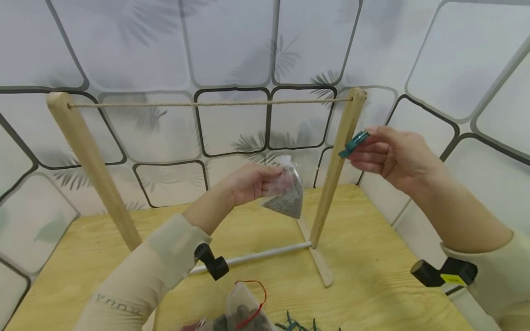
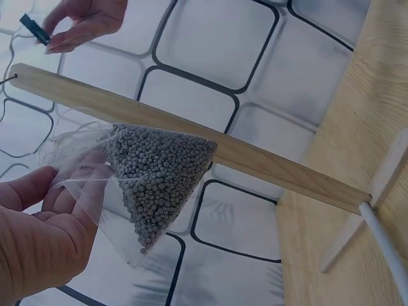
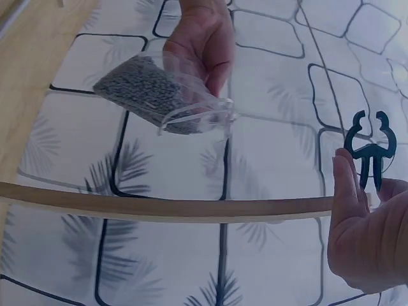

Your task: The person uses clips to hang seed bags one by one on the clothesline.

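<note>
My left hand (image 1: 244, 184) pinches a clear plastic bag (image 1: 291, 197) by its upper part, in front of the right wooden post. Grey granules (image 2: 162, 172) have settled toward the bag's bottom corner, and the thumb and fingers grip the loose clear film above them. Higher and to the right, my right hand (image 1: 399, 156) holds a dark green plastic clip (image 3: 371, 152) by its two legs, between thumb and fingers. Its curved jaws point away from the hand. In the head view the clip overlaps the edge of the right post.
A twine line (image 1: 207, 104) runs between a left post (image 1: 95, 165) and a right post (image 1: 336, 179). A white bar (image 1: 265, 254) joins the stand low down. On the wooden table (image 1: 372, 285), near the front, lie a pouch (image 1: 244, 305) with red cord and more green clips (image 1: 291, 325).
</note>
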Motion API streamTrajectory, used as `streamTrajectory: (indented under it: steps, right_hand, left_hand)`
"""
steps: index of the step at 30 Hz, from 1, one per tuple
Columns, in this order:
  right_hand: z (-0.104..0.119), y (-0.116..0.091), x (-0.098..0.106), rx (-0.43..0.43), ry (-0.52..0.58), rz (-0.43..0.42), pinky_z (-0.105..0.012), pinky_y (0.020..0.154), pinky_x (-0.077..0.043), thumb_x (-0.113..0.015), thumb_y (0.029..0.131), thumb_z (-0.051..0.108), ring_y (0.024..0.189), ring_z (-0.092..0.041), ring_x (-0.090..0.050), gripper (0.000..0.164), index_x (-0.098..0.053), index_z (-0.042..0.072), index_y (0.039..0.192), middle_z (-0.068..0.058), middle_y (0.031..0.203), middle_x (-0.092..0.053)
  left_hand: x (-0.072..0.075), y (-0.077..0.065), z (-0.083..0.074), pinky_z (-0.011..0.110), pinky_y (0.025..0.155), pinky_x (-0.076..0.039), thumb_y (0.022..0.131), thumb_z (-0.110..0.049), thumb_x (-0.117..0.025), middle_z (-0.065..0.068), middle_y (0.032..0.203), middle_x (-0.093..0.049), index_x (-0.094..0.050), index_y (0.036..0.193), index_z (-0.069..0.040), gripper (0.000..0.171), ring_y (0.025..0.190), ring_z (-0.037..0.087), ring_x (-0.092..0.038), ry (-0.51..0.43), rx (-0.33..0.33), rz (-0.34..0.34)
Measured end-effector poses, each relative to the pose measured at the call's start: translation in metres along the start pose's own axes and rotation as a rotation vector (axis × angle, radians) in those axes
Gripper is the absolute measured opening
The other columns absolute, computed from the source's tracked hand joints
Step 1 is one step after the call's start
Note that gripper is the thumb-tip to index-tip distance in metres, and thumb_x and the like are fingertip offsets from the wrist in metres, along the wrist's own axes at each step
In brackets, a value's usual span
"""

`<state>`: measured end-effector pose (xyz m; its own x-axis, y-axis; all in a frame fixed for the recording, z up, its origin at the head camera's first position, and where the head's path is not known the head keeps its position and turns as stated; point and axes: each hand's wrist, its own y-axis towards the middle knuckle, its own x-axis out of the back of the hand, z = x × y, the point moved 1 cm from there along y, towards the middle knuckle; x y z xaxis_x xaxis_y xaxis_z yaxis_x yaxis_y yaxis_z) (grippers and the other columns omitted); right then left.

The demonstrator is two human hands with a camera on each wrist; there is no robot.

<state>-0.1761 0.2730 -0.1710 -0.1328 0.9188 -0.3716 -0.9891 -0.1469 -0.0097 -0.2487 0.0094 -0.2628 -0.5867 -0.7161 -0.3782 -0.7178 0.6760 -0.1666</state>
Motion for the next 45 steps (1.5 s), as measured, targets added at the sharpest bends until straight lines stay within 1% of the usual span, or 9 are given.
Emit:
streamTrajectory:
  steps: [9,12,19,23,27,32,34,39,45]
  right_hand:
    - [0.065,0.024,-0.038,0.264,-0.055,-0.097,-0.041,0.068,-0.056,-0.066,0.088,0.005,0.076,-0.033,-0.071,0.013,-0.062,-0.006,0.092,-0.022,0.08,-0.07]
    - [0.075,0.032,-0.049,0.367,-0.2,-0.049,-0.036,0.067,-0.056,-0.07,0.084,0.007,0.073,-0.029,-0.071,0.017,-0.064,-0.008,0.092,-0.019,0.078,-0.07]
    - [0.086,0.05,-0.068,0.605,-0.537,0.178,-0.029,0.066,-0.055,-0.07,0.084,0.005,0.068,-0.021,-0.071,0.016,-0.065,-0.01,0.087,-0.015,0.075,-0.071]
    - [0.086,0.054,-0.076,0.609,-0.637,0.25,-0.028,0.065,-0.055,-0.068,0.085,0.004,0.067,-0.02,-0.071,0.015,-0.065,-0.011,0.086,-0.014,0.074,-0.071]
    - [0.083,0.056,-0.085,0.551,-0.822,0.195,-0.025,0.064,-0.055,-0.066,0.087,0.007,0.068,-0.016,-0.071,0.011,-0.067,-0.003,0.083,-0.008,0.073,-0.071]
    - [0.08,0.056,-0.09,0.506,-0.968,0.161,-0.024,0.065,-0.056,-0.066,0.088,0.011,0.068,-0.013,-0.071,0.014,-0.067,-0.003,0.085,-0.003,0.071,-0.071]
    - [0.081,0.055,-0.09,0.515,-1.004,0.15,-0.022,0.065,-0.056,-0.066,0.088,0.012,0.068,-0.012,-0.07,0.015,-0.066,-0.003,0.087,-0.002,0.072,-0.071]
    - [0.088,0.05,-0.088,0.562,-1.078,0.132,-0.019,0.067,-0.055,-0.066,0.088,0.014,0.069,-0.009,-0.07,0.017,-0.066,-0.003,0.088,0.001,0.073,-0.07]
    - [0.088,0.049,-0.095,0.562,-1.209,0.162,-0.017,0.066,-0.054,-0.067,0.088,0.013,0.069,-0.007,-0.069,0.021,-0.065,-0.008,0.091,0.004,0.073,-0.07]
  left_hand:
    - [-0.02,-0.005,-0.03,0.033,0.081,-0.055,0.102,-0.012,-0.041,0.005,0.083,-0.072,-0.059,0.102,-0.004,0.02,0.079,0.015,-0.07,-0.01,0.017,0.013]
    - [-0.026,-0.006,-0.039,0.035,0.085,-0.054,0.101,-0.011,-0.043,0.007,0.083,-0.072,-0.06,0.101,-0.003,0.019,0.078,0.016,-0.07,-0.004,0.003,0.023]
    - [-0.036,-0.006,-0.056,0.034,0.084,-0.055,0.102,-0.009,-0.041,0.005,0.081,-0.072,-0.06,0.101,-0.003,0.02,0.077,0.016,-0.07,0.003,-0.085,0.046]
    - [-0.041,-0.006,-0.065,0.036,0.093,-0.05,0.102,-0.011,-0.04,0.003,0.083,-0.072,-0.058,0.106,-0.003,0.02,0.081,0.014,-0.069,0.007,-0.104,0.064]
    - [-0.044,-0.008,-0.073,0.038,0.099,-0.045,0.102,-0.011,-0.039,0.005,0.087,-0.072,-0.055,0.119,0.002,0.026,0.085,0.015,-0.069,-0.003,-0.131,0.07]
    - [-0.046,-0.013,-0.08,0.039,0.102,-0.042,0.102,-0.01,-0.042,0.016,0.113,-0.067,-0.048,0.133,0.004,0.035,0.107,0.024,-0.064,-0.015,-0.172,0.067]
    - [-0.048,-0.014,-0.079,0.038,0.099,-0.046,0.101,-0.008,-0.044,0.015,0.112,-0.067,-0.05,0.13,0.005,0.033,0.105,0.023,-0.065,0.002,-0.187,0.062]
    - [-0.052,-0.013,-0.075,0.032,0.083,-0.055,0.099,-0.006,-0.045,0.005,0.082,-0.072,-0.06,0.106,0.003,0.018,0.079,0.014,-0.069,0.067,-0.223,0.037]
    - [-0.055,-0.015,-0.077,0.032,0.084,-0.054,0.099,-0.006,-0.046,0.004,0.079,-0.071,-0.062,0.091,-0.004,0.019,0.076,0.013,-0.069,0.083,-0.275,0.036]
